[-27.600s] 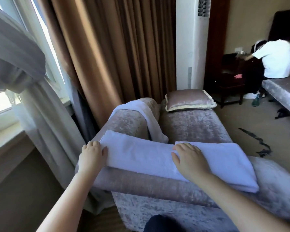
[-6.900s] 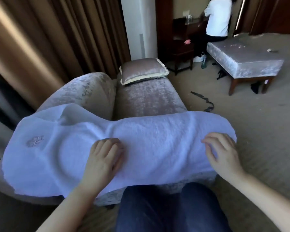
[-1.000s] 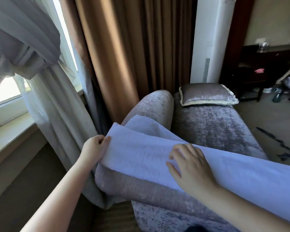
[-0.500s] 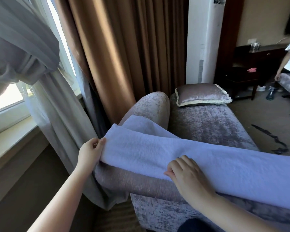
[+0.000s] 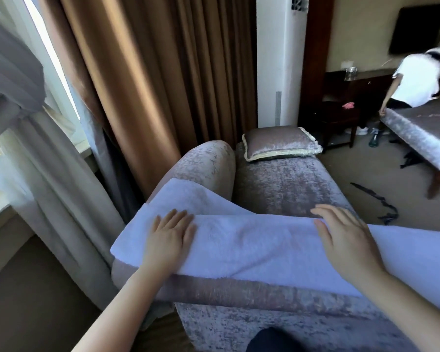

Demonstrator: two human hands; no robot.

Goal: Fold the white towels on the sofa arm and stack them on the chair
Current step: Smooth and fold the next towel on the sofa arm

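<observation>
A white towel (image 5: 254, 247) lies folded lengthwise across the velvet sofa arm (image 5: 239, 293) in front of me, its right end running out of view. One corner of it reaches up the rounded sofa back (image 5: 208, 161). My left hand (image 5: 170, 237) rests flat on the towel's left part, fingers straight. My right hand (image 5: 346, 240) lies flat on the towel's right part, fingers spread over its far edge.
Brown curtains (image 5: 150, 80) and a grey drape (image 5: 36, 138) hang to the left by the window. A cushion (image 5: 280, 143) sits on the sofa seat (image 5: 287, 184). At the far right another person (image 5: 414, 82) bends beside a padded bench (image 5: 427, 130). A dark strap (image 5: 376, 201) lies on the carpet.
My left hand let go of the towel's left edge and now lies flat on top. My right hand slid right along the towel. The near half is folded over.
</observation>
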